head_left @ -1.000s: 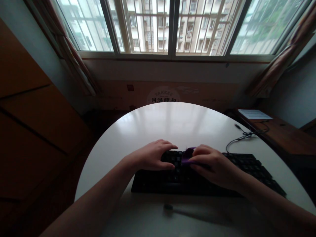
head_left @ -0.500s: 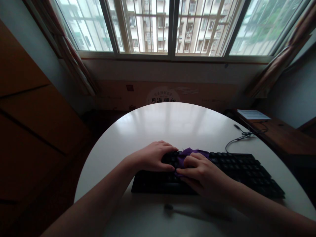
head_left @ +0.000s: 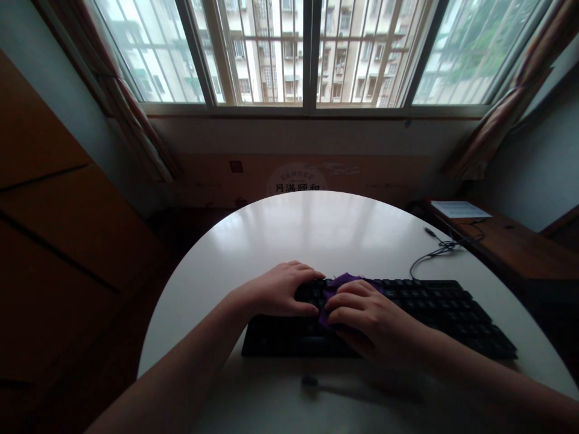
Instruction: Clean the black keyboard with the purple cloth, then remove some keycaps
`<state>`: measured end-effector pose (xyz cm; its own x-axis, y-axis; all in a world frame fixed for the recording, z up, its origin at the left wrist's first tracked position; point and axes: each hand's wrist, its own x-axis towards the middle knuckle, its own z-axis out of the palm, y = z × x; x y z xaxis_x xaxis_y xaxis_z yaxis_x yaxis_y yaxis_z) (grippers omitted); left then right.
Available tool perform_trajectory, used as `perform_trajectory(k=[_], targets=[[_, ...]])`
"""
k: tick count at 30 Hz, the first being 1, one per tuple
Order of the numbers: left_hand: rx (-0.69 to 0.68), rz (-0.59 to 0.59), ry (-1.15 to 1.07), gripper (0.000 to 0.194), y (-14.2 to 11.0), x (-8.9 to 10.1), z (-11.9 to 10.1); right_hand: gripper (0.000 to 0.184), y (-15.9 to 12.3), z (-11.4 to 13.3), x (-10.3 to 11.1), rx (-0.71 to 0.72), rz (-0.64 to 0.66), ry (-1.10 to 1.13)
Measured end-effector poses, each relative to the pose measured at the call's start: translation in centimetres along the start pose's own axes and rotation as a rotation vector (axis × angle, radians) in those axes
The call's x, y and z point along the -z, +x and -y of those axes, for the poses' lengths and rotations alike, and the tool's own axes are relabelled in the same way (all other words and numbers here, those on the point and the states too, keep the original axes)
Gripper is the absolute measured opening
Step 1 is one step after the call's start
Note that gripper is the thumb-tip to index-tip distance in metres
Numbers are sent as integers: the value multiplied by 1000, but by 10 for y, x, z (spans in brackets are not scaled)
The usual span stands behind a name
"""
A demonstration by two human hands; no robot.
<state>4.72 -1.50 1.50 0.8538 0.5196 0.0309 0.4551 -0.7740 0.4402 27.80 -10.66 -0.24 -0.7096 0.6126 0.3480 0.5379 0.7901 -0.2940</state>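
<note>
A black keyboard [head_left: 446,310] lies across the near part of the round white table. My left hand [head_left: 283,289] rests over its left part, thumb on the keys and fingers stretched toward the back edge, with a wide gap between them. A purple cloth [head_left: 346,278] is bunched on the keys just right of that hand. My right hand [head_left: 366,310] presses down on the cloth, fingers curled and closed around it. Part of the cloth is hidden under the palm. In front of the keyboard lies a small dark-bristled brush [head_left: 310,381], its handle dim and blurred.
The white table [head_left: 289,232] has a rounded far edge. A black cable [head_left: 446,245] runs from the keyboard's back toward a wooden side table [head_left: 525,244] with a paper [head_left: 460,209] on it. A brown cabinet [head_left: 54,229] stands left, a barred window beyond.
The fingers of my right hand have shifted slightly on the purple cloth, and more of it shows at the fingertips. My left hand stays in place. The view has tilted slightly.
</note>
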Motion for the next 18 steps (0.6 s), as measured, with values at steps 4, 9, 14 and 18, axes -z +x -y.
perform_trajectory(k=[4, 9, 14, 18], targets=[[-1, 6, -7, 63, 0, 0, 0, 15, -1, -1, 4, 26, 36, 36], [7, 13, -8, 63, 0, 1, -1, 15, -2, 3, 12, 5, 122, 55], [-1, 20, -3, 62, 0, 1, -1, 23, -2, 5, 13, 28, 130, 26], [-4, 22, 0, 62, 0, 1, -1, 33, -3, 5, 11, 48, 107, -29]])
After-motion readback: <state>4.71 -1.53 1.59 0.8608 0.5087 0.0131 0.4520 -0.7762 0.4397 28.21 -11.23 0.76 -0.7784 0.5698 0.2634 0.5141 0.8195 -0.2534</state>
